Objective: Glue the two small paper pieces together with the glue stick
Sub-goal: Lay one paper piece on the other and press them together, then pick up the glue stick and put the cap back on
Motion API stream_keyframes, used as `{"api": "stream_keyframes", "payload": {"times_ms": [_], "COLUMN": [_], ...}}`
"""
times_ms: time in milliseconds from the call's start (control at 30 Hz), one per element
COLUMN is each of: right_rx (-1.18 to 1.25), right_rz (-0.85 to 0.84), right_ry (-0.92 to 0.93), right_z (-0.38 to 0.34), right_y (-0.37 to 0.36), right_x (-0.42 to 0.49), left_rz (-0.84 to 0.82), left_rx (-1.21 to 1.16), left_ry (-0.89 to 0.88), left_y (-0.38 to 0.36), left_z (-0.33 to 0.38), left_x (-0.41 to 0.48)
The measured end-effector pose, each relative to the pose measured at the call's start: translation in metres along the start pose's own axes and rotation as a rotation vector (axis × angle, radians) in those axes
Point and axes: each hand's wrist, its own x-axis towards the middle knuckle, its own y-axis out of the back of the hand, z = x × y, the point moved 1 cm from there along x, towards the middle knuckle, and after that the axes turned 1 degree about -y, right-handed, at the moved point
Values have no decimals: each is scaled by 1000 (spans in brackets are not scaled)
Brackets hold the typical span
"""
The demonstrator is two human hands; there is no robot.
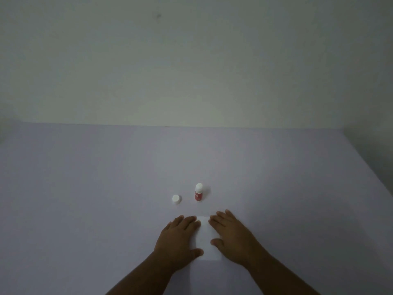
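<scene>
White paper point(207, 239) lies flat; beyond it the red glue stick point(198, 192) stands upright, uncapped, its cap point(176, 199) alongside.

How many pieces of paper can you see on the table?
1 visible: a white paper lying flat between the left hand and right hand, both pressing its edges. A second piece may lie under it, hidden; I cannot tell.

A pale lilac table point(85, 188) meets a plain off-white wall point(191, 60) bearing one small dark mark point(158, 16).
</scene>
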Motion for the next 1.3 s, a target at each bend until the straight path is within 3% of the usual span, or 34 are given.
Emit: {"api": "stream_keyframes", "payload": {"times_ms": [100, 267, 367, 533, 700, 833, 933, 1067, 1167, 1300], "right_rx": [31, 4, 164, 385, 622, 1081, 1503, 1770, 1711, 1201], "right_rz": [34, 239, 247, 288, 299, 319, 201, 106, 234, 468], "right_ry": [-21, 51, -18, -167, -340, -609, -840, -746, -577, -462], "right_z": [-2, -8, -9, -11, -16, -25, -35, -49, -64, -81], "right_y": [1, 4, 5, 9, 17, 37, 52, 63, 67, 69], "right_x": [1, -4, -3, -3, 2, 6, 6, -8, -17, -24], "left_rz": [32, 459, 564, 463, 470, 345, 258, 256, 262, 293], "left_rx": [-37, -448, -657, -824, -908, -1207, -1371, -1460, -1508, -1543], "left_ry": [6, 114, 231, 275, 269, 227, 154, 121, 106, 112], "left_y": [6, 28, 48, 58, 57, 66, 78, 92, 100, 104], "left_z": [2, 9, 19, 27, 28, 32, 33, 34, 35, 37], "left_x": [1, 11, 31, 61, 59, 41, 18, -9, -24, -35]}}
